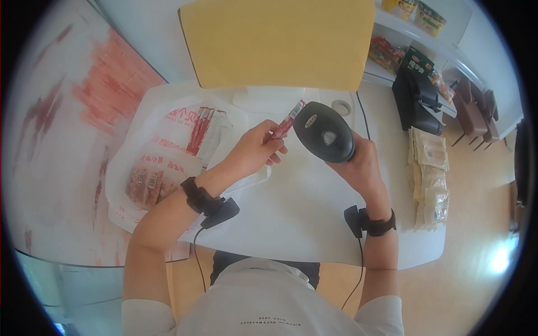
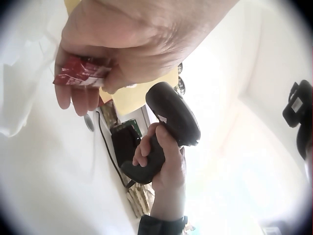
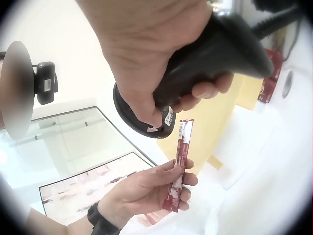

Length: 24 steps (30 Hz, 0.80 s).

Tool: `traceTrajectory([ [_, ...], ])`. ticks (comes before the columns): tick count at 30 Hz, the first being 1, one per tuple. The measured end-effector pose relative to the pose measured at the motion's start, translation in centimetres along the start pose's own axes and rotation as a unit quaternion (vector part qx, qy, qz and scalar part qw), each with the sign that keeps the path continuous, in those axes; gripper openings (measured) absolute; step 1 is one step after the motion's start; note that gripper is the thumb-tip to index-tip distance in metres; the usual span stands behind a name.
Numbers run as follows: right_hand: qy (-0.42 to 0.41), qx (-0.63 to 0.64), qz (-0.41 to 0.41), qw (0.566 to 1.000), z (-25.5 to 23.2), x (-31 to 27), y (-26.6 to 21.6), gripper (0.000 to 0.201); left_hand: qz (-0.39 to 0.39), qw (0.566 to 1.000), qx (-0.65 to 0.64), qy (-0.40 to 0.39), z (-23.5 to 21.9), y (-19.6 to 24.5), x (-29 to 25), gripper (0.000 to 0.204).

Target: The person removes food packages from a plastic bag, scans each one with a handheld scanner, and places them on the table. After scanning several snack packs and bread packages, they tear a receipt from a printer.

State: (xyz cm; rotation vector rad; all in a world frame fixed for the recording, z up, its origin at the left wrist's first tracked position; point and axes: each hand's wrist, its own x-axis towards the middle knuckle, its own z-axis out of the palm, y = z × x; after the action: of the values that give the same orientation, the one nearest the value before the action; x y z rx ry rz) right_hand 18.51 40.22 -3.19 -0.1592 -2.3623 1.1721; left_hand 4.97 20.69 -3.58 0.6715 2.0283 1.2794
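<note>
My left hand (image 1: 260,148) pinches a slim red stick packet (image 1: 288,120) between thumb and fingers. A white end with a barcode points up toward the scanner, as the right wrist view also shows of the packet (image 3: 182,152). My right hand (image 1: 363,165) grips a black handheld barcode scanner (image 1: 324,131) by its handle, thumb along its neck in the left wrist view. The scanner's head is close beside the packet's barcode end. To the left lies a white plastic bag (image 1: 126,168) with red print, with several red stick packets (image 1: 199,131) and brownish packets (image 1: 147,187) at it.
A yellow panel (image 1: 274,45) stands at the table's back. A tape roll (image 1: 341,107) lies near a black cable (image 1: 363,115). At right are a black machine (image 1: 414,101) and a pile of clear-wrapped packages (image 1: 431,173). A red-streaked board (image 1: 73,123) borders the left.
</note>
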Motion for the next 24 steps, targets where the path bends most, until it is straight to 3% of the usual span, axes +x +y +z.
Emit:
traceTrajectory([
  [5,-0.010,0.007,0.005,1.000,0.1,0.2,0.4,0.042,0.001,1.000,-0.012,0.005,-1.0,0.2,-0.6,0.018],
  [7,0.030,0.016,-0.047,0.998,0.5,0.3,0.6,0.062,-0.009,0.999,-0.033,0.022,-2.3,0.5,-1.9,0.019],
  [8,0.014,0.023,-0.050,0.998,0.6,0.3,0.5,0.062,-0.022,0.998,-0.007,0.062,-3.2,0.8,-2.6,0.018],
  [10,-0.018,0.059,0.035,0.998,0.6,0.4,0.0,0.080,-0.043,0.993,0.015,0.112,-5.3,0.3,-3.7,0.020],
  [14,-0.023,0.084,0.036,0.996,1.6,0.6,0.7,0.081,0.016,0.970,0.108,0.215,-10.3,-3.1,-6.9,0.028],
  [16,-0.005,0.121,0.032,0.992,2.0,0.6,0.8,0.079,-0.046,0.967,0.164,0.190,-12.1,-4.5,-8.8,0.026],
  [20,-0.014,0.123,0.025,0.992,2.2,0.8,1.3,0.079,-0.141,0.956,0.161,0.200,-12.4,-5.3,-12.1,0.022],
  [22,-0.026,0.128,0.023,0.991,2.2,0.8,1.5,0.079,-0.203,0.959,0.144,0.138,-12.0,-5.5,-13.1,0.019],
  [24,-0.025,0.125,0.010,0.992,2.2,0.9,1.6,0.078,-0.202,0.959,0.168,0.104,-11.6,-6.4,-13.5,0.021],
])
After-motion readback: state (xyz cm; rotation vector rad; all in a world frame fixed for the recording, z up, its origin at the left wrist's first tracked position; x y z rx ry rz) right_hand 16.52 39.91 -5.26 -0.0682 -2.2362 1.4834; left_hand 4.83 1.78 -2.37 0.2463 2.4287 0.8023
